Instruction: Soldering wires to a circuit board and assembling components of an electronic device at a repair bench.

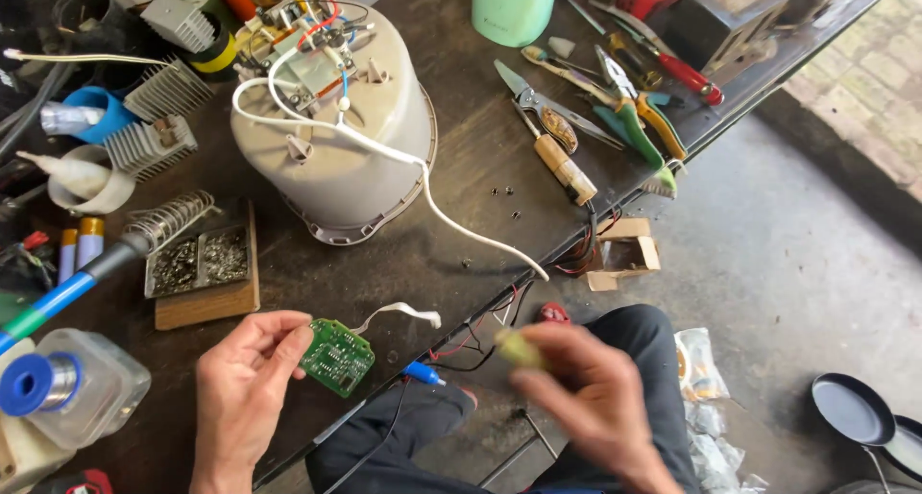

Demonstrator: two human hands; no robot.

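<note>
Head view: left hand [240, 384] grip pinches a green circuit board [337, 357] above the bench [403, 254] edge. Right hand [595, 398], blurred, grasps a small yellowish object [520, 348] off the bench.

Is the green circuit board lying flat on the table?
No, the left hand holds the green circuit board by its edge, lifted above the table.

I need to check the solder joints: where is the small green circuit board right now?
In the head view, lower middle: the green circuit board is pinched in the left hand, above the table edge, just below the soldering-iron stand.
</note>
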